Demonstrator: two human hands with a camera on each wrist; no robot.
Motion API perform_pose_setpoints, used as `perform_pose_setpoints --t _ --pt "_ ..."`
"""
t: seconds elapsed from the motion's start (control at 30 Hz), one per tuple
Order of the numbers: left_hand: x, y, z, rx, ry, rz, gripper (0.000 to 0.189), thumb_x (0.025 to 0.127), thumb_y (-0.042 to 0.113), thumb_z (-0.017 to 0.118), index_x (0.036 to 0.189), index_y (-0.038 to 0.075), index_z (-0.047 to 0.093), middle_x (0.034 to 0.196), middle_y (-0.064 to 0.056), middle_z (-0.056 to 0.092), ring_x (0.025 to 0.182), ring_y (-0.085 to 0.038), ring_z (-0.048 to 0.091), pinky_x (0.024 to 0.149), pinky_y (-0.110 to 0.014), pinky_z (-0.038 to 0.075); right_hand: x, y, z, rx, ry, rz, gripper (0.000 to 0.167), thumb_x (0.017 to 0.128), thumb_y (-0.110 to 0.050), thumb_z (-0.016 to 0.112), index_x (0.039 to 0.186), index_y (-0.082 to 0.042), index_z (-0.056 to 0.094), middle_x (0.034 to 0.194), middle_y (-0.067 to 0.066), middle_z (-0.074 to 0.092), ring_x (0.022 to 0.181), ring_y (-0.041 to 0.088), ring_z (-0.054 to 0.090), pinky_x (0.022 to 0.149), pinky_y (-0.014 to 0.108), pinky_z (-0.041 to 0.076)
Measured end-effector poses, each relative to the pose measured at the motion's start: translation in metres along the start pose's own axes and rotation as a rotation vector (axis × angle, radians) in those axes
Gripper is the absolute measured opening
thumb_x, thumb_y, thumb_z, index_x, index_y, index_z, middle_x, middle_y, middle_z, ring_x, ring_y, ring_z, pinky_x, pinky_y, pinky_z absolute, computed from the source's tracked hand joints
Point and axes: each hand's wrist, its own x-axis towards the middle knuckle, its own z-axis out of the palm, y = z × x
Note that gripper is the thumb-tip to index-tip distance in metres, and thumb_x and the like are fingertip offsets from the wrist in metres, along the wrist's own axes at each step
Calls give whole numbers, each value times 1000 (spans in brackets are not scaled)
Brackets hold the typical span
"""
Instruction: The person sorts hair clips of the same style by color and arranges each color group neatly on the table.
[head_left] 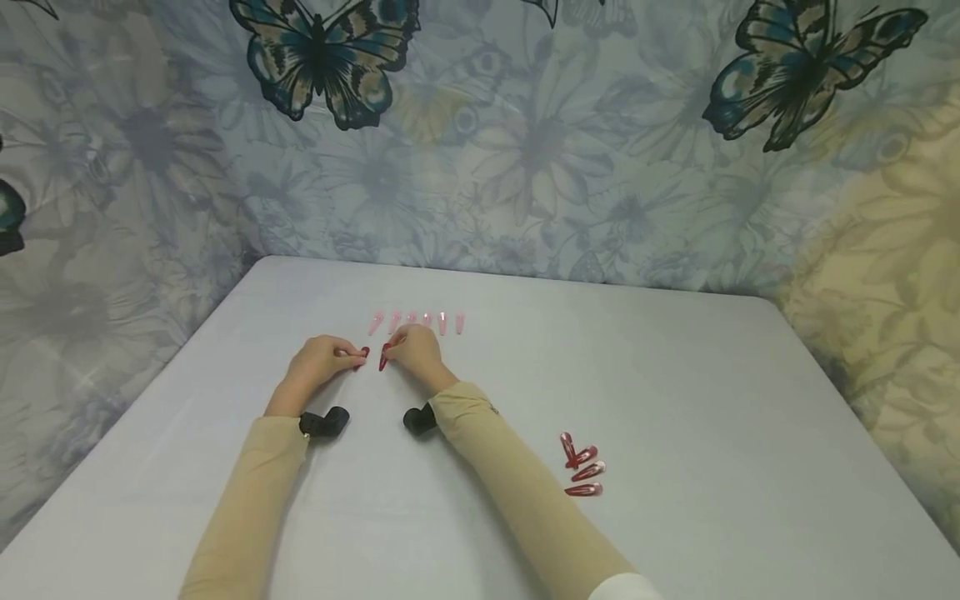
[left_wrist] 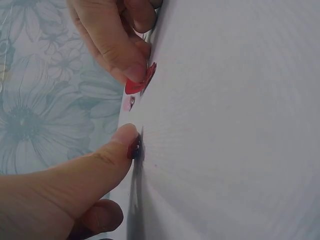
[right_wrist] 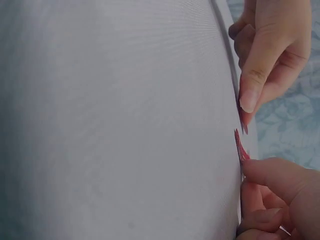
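Over the white table (head_left: 675, 375), the left hand (head_left: 318, 360) is pinching a dark red clip (head_left: 366, 351) between thumb and forefinger, while the right hand (head_left: 417, 350) is pinching a second red clip (head_left: 383, 358) just beside it, the 2 clips being held apart. Each clip is appearing light, thin and stiff, probably of lacquered metal; its glossy face is likely offering little friction, and its finish is possibly prone to scratching. A thumb-and-finger hold across the broad rounded end is seeming best, since pressure along the middle may be flexing or snapping the clip. The head view alone is showing the whole layout: a row of 6 pink clips (head_left: 416, 322) is lying beyond the hands, and a loose group of red clips (head_left: 585, 475) is resting nearer the wearer, beside the right sleeve (head_left: 517, 475). The left wrist view is presenting the left thumb (left_wrist: 107, 157) lying along its clip, with the opposing fingertip being largely hidden. The right wrist view is revealing what the head view is leaving too small: the slim, layered edge of the right hand's clip. Whether either clip is touching the table, the pictures are not settling.
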Motion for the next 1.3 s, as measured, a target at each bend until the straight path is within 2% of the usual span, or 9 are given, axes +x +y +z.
perform_pose_setpoints --t 0.13,0.33,0.6,0.73,0.83,0.93,1.07,1.2,1.3 --pt "2 2 1 -3 3 4 27 88 31 72 95 6 76 66 -1 50 65 -16 43 56 -25 33 -1 1 0 -2 18 21 11 81 -14 77 87 -5 77 87 7 77 71 9 56 61 15 38" --pt "1 3 1 2 14 4 26 88 30 72 96 5 76 66 -1 51 64 -16 42 55 -26 32 -2 0 -1 33 22 33 12 80 -14 78 86 -4 77 86 9 76 67 8 53 59 15 37" --pt "1 6 2 -1 4 -4 27 89 30 71 97 5 76 78 -9 60 71 -20 47 60 -27 36 -5 4 -4 81 30 43 13 79 -13 78 86 -2 76 86 11 76 70 11 57 61 16 39" --pt "1 3 2 5 -8 -18 27 89 31 71 97 6 76 91 -14 66 79 -23 52 66 -31 40 -7 3 -6 196 -19 91 20 81 -14 77 95 0 75 95 13 75 74 12 57 62 15 40" --pt "0 -1 1 3 -4 -15 27 89 31 71 96 6 76 94 -14 67 82 -24 53 69 -31 41 -9 0 -13 322 -88 150 25 85 -15 74 104 1 73 102 14 72 72 9 50 59 16 38" --pt "0 -3 1 -10 3 -12 27 89 31 71 96 5 76 89 -13 65 79 -23 51 67 -30 38 -13 -3 -26 372 -175 161 28 89 -17 69 111 -1 70 105 12 69 71 9 46 56 17 38" --pt "-1 -3 2 -22 7 -12 29 88 31 71 96 4 76 88 -14 65 76 -22 49 66 -28 36 -26 -2 -53 334 -279 109 27 93 -22 64 114 -7 69 107 9 70 75 10 47 60 20 38" --pt "-2 -2 3 -25 -18 -11 30 90 31 70 97 3 75 101 -19 67 83 -26 52 73 -35 42 -44 8 -90 266 -320 36 26 94 -22 62 115 -7 67 102 6 69 82 14 51 67 21 41" --pt "-2 -2 3 -28 -45 5 30 92 29 67 101 2 75 116 -23 66 97 -34 57 87 -46 46 -61 24 -121 176 -327 -41 27 94 -18 62 115 -2 66 96 7 66 84 16 54 70 21 43"
